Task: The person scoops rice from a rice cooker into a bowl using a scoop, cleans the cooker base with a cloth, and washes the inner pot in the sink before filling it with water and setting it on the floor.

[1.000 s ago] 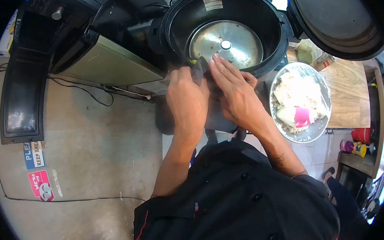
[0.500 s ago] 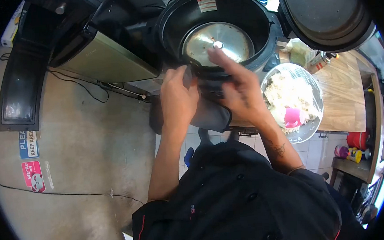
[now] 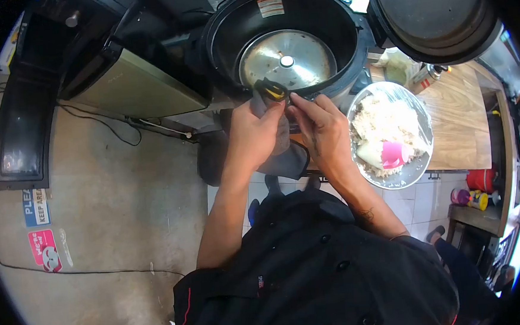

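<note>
Head view: the right hand (image 3: 328,131), which was blurred and spread apart from the left hand (image 3: 255,133) half a second ago, has now been brought in beside it, with its fingers curled and its thumb drawn toward the index finger. More of the yellow on the dark item (image 3: 272,90) is shown now than was shown then. By this change, it is judged, the item is being worked by both hands instead of being merely steadied by one.

The item is gripped in the left hand, its far end standing out beyond the thumb and fingers. It lies just to the left of the right fingertips, which are set narrow at its edge; whether it is pinched by them is not made clear. What the item is cannot be made out.

Both hands are held at the near side of the large black cooker (image 3: 358,58), where the item's far end is seen against the rim. Inside the cooker a round metal plate (image 3: 260,64) is shown. To the right, a metal bowl (image 3: 414,168) of rice (image 3: 382,119) is placed near the worktop (image 3: 457,120), with a pink cup (image 3: 394,154) laid in it
</note>
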A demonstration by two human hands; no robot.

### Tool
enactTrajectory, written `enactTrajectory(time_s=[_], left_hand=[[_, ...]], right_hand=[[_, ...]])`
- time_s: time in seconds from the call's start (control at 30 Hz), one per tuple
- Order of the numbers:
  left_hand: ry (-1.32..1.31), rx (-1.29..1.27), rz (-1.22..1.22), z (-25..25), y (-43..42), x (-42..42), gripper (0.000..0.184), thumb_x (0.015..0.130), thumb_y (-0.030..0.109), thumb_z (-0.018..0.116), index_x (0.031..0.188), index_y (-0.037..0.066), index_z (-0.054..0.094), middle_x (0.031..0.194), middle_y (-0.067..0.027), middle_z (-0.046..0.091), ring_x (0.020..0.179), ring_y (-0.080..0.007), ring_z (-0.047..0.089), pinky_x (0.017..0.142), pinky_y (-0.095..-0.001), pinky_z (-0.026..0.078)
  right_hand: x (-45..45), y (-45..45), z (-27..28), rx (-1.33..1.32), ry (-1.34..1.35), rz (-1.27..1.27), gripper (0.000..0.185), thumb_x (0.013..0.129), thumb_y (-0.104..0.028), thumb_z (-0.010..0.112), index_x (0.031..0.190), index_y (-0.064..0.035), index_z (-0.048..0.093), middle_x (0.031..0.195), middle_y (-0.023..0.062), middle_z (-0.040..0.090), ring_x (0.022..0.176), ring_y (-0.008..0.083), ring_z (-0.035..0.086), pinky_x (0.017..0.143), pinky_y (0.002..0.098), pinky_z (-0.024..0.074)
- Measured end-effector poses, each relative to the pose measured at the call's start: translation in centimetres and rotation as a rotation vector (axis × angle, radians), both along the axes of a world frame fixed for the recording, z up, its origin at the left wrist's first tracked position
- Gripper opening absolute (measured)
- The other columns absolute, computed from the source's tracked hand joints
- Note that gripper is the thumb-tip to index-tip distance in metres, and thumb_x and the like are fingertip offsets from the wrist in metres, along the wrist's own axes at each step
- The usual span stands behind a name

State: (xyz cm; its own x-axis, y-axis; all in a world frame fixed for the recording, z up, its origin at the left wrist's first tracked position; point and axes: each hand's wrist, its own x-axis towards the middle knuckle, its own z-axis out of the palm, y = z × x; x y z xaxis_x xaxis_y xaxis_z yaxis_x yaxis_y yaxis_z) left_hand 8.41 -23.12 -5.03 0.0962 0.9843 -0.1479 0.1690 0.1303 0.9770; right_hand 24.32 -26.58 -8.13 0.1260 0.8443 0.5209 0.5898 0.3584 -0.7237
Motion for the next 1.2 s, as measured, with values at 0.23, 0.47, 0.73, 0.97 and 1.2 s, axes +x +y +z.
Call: enactTrajectory(time_s=[0.23,0.47,0.73,0.97,1.2], left_hand=[[0.225,0.065,0.038,-0.2,-0.7,0.6,0.035,0.101,0.03,0.074,0.111,-0.003,0.075,0.104,-0.0073,0.077,0.091,-0.0118,0.066,0.081,-0.032,0.053],[-0.804,-0.244,0.153,-4.1,-1.1,-2.1,0.038,0.106,0.035,0.068,0.129,0.005,0.07,0.12,-0.0076,0.074,0.108,-0.0188,0.073,0.093,-0.0351,0.057],[-1.393,-0.497,-0.03,-4.7,-1.6,-11.5,0.05,0.113,0.047,0.047,0.127,0.003,0.066,0.118,-0.0087,0.071,0.1,-0.0194,0.066,0.085,-0.0336,0.054],[-1.203,-0.495,-0.07,-1.3,-2.5,-9.4,0.044,0.115,0.043,0.043,0.145,0.012,0.055,0.133,-0.0052,0.064,0.123,-0.0207,0.06,0.105,-0.0412,0.049],[-1.378,-0.728,-0.334,-1.7,-1.1,-8.4,0.048,0.117,0.041,0.035,0.153,0.012,0.047,0.15,-0.0073,0.055,0.143,-0.0251,0.05,0.121,-0.0457,0.039]], right_hand=[[-1.0,0.1,0.3,-0.036,-0.048,-0.035,0.02,0.095,-0.006,0.075,0.115,-0.0031,0.078,0.084,0.0167,0.063,0.073,0.0382,0.065,0.065,0.0421,0.051],[-4.6,0.4,0.7,-0.032,0.129,-0.015,0.017,0.095,-0.003,0.072,0.111,-0.0001,0.076,0.09,0.0165,0.069,0.079,0.0356,0.07,0.07,0.0409,0.0546],[-10.3,-0.6,2.4,-0.074,0.156,0.327,0.049,0.092,-0.017,0.082,0.135,0.002,0.067,0.126,0.0209,0.064,0.107,0.0326,0.071,0.084,0.036,0.0578],[-11.6,0.5,4.1,-0.028,0.22,0.322,0.08,0.086,-0.03,0.087,0.151,-0.0012,0.051,0.145,0.0281,0.052,0.131,0.0457,0.056,0.103,0.0471,0.0518],[-10.5,0.9,3.4,0.07,0.052,-0.016,0.036,0.087,0.002,0.077,0.122,-0.0033,0.069,0.117,0.0175,0.07,0.102,0.0332,0.073,0.086,0.0377,0.0593]])
